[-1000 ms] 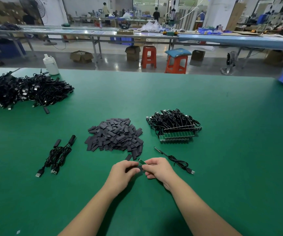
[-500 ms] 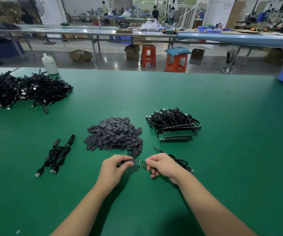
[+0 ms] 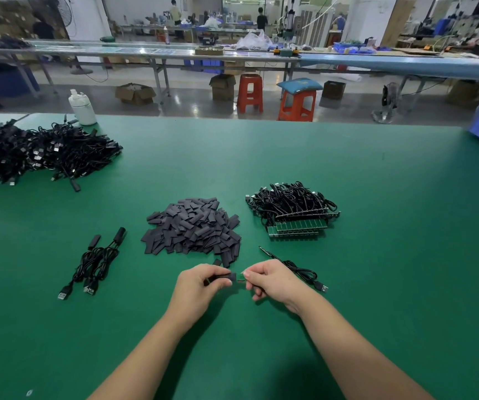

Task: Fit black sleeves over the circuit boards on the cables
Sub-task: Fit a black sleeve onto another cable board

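Hands (image 3: 200,284) (image 3: 270,280) work near table (image 3: 377,284) front edge.

White bottle (image 3: 83,108) at green table's (image 3: 377,197) far edge; beyond, two orange stools (image 3: 250,92), cardboard boxes (image 3: 135,93), long benches (image 3: 232,54).

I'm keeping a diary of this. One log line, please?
left hand: holds sleeve | right hand: holds board | step: sliding sleeve on

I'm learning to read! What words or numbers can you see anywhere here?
None can be read.
White plastic bottle at the green table's far edge: no readable label.
Brown cardboard boxes on the floor: no print can be made out.
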The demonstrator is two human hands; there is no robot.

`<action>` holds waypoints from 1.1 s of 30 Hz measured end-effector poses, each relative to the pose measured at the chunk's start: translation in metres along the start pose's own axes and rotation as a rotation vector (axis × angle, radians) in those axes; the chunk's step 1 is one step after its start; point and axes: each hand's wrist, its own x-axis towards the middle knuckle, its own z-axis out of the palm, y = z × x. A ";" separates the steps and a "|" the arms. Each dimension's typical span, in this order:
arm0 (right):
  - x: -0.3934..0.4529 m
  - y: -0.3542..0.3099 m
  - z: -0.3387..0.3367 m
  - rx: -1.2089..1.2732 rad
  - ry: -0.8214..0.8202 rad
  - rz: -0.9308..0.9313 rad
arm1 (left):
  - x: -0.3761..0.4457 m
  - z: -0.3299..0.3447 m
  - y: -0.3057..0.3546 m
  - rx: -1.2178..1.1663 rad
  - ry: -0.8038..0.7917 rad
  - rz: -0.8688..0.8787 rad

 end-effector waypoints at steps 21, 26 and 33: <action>-0.001 0.006 0.007 -0.311 0.089 -0.228 | 0.009 -0.008 0.001 0.352 -0.181 0.169; -0.001 0.006 0.006 -0.328 0.103 -0.216 | 0.009 -0.009 0.002 0.394 -0.174 0.189; -0.004 0.006 0.005 -0.376 0.096 -0.208 | 0.006 -0.010 0.003 0.346 -0.107 0.226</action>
